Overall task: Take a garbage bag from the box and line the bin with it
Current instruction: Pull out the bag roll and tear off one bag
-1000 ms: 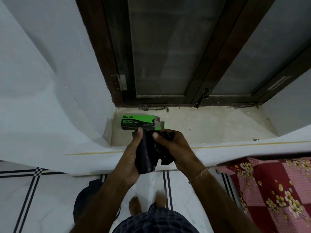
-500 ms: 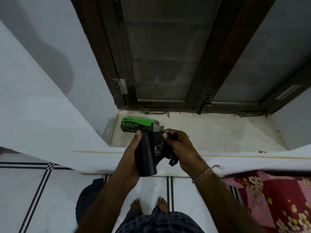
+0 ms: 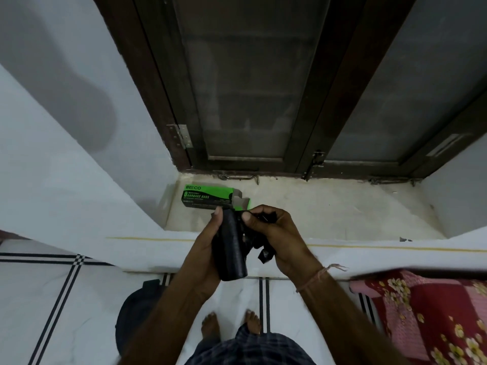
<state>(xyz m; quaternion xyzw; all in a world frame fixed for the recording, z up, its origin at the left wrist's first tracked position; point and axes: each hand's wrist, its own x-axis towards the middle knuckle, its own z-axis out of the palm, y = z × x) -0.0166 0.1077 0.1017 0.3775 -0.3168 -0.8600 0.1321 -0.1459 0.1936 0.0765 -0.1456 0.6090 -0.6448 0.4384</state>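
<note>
A green and black garbage bag box [image 3: 207, 196] lies on the stone window sill [image 3: 329, 209], its right end flap open. In front of it my left hand [image 3: 203, 248] grips a black roll of garbage bags [image 3: 232, 248], held upright. My right hand [image 3: 276, 235] pinches the loose crumpled end of a bag [image 3: 264, 252] coming off the roll. A dark round bin [image 3: 134, 309] stands on the floor at my lower left, partly hidden by my left forearm.
A dark wooden window frame [image 3: 303, 101] with frosted panes rises behind the sill. White walls flank the recess. A red floral bedspread [image 3: 427, 317] lies at the lower right. White floor tiles with black stripes lie below, with my bare feet [image 3: 229, 325] on them.
The view has tilted up a little. My right hand has drawn the loose bag end slightly further from the roll; the roll stays in my left hand.
</note>
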